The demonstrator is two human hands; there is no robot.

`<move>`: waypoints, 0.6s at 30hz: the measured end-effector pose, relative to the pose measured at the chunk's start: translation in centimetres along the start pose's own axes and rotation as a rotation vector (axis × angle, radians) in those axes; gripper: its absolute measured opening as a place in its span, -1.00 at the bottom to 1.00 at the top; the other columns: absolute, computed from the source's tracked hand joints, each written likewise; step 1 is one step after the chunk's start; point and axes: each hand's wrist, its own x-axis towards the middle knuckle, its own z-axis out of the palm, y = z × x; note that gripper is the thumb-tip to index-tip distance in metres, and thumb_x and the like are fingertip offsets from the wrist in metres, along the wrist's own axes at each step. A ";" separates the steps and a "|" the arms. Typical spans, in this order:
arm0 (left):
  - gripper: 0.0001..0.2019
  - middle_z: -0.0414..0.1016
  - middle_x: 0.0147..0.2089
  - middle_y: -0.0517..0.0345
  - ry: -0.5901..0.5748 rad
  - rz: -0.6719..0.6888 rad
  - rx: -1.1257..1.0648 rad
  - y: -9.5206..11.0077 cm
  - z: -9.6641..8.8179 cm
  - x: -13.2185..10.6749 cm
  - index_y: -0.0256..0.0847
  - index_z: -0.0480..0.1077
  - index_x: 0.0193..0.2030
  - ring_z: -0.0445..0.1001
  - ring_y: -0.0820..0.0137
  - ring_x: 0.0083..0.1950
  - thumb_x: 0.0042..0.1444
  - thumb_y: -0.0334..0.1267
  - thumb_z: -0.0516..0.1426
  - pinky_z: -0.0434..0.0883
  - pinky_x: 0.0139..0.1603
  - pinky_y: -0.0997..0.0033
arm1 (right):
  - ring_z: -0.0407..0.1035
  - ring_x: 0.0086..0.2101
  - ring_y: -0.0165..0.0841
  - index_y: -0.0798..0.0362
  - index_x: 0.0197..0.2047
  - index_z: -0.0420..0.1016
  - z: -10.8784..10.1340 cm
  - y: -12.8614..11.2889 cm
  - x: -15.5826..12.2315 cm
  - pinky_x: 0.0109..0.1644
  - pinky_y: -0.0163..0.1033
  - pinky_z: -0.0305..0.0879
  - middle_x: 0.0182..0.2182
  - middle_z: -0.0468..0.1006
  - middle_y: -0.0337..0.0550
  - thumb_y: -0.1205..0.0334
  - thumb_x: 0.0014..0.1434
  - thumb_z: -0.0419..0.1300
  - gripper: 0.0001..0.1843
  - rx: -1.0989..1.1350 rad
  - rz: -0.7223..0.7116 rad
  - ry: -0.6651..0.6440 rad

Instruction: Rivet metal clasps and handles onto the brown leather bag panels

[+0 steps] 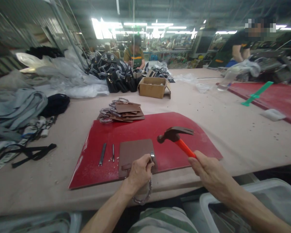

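My right hand [203,166] is wrapped round the orange handle of a claw hammer [177,132], its head raised above the red board to the right of my other hand. My left hand [140,168] pinches a short, shiny metal punch [152,156], upright at the right edge of a flat brown leather panel [135,152]. The punch's lower end is hidden by my fingers. From the panel a plastic-wrapped handle [145,195] hangs over the table edge. To the panel's left lie a flat pronged tool [102,154] and a thin metal rod [113,152], with small pale bits around them.
Beneath the work lies a red board [174,119] on the cloth-covered table [208,113]. Behind it are stacked brown panels [126,111], a cardboard box [152,87] and black bags [121,81]. A green plastic piece [257,94] stands right. Two people work farther back.
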 end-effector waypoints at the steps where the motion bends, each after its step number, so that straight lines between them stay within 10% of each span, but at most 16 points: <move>1: -0.81 0.58 -0.24 0.11 0.003 0.005 -0.001 0.0 0.0 0.0 -0.11 0.45 -0.17 0.57 0.30 -0.17 0.15 -0.46 0.11 0.45 -0.12 0.37 | 0.18 -0.65 -0.38 -0.08 -0.48 0.12 0.5 1.1 0.6 -0.52 -0.28 0.04 -0.68 0.30 -0.33 -0.08 0.36 -0.14 -0.58 0.030 0.051 -0.017; 7: -0.86 0.55 -0.21 0.09 -0.019 0.010 0.011 0.3 -0.4 0.2 -0.13 0.41 -0.22 0.54 0.30 -0.16 0.18 -0.45 0.10 0.44 -0.11 0.36 | 0.37 -0.48 -0.26 0.02 -0.34 0.38 6.0 6.4 3.6 -0.36 -0.19 0.25 -0.47 0.51 -0.08 0.10 0.30 -0.11 -0.68 -0.181 0.173 0.020; 12: -0.87 0.55 -0.13 0.05 -0.028 0.015 -0.023 0.2 -0.6 0.2 -0.14 0.41 -0.18 0.53 0.29 -0.09 0.21 -0.43 0.09 0.45 -0.01 0.32 | 0.33 0.11 0.00 0.21 0.13 0.39 11.0 3.5 3.4 0.12 0.10 0.29 0.13 0.42 0.29 0.11 0.32 0.02 -0.56 -0.233 -0.172 0.216; 18: -0.80 0.58 -0.09 0.06 -0.047 -0.051 -0.201 -0.1 -0.8 0.5 -0.14 0.46 -0.12 0.54 0.30 -0.04 0.20 -0.43 0.07 0.45 0.10 0.27 | 0.16 0.29 -0.05 0.17 0.31 0.26 16.1 0.5 3.0 0.32 0.23 0.08 0.28 0.32 0.21 0.16 0.29 0.04 -0.44 -0.099 -0.322 -0.014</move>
